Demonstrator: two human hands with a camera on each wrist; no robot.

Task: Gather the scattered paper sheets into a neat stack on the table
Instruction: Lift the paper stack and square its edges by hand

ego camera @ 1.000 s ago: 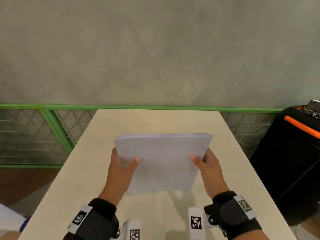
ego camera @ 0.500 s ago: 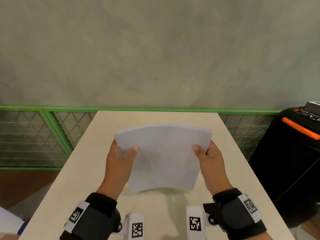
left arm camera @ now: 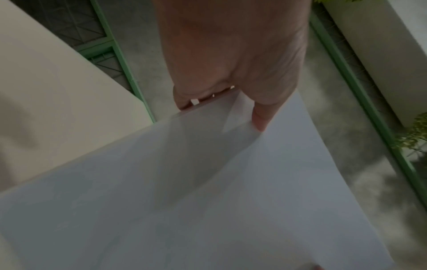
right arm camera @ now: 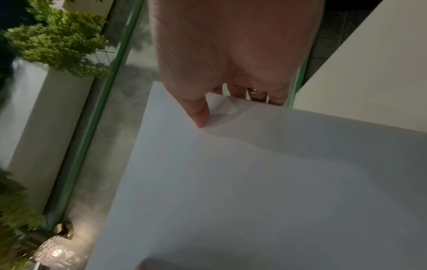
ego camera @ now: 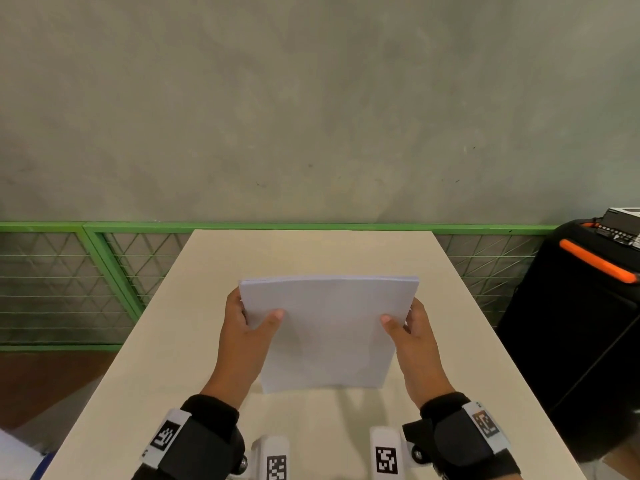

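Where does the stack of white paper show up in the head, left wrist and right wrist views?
Head: paper stack at centre, held over the table between left hand and right hand.
Left wrist: fills the lower half, below the thumb.
Right wrist: fills the lower right, below the thumb.
Shared landmark: the green railing, seen in all three.

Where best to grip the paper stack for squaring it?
By its two side edges near the top, one hand from each side: left hand and right hand pinch the paper stack, thumbs in front. It stands upright and bows slightly.
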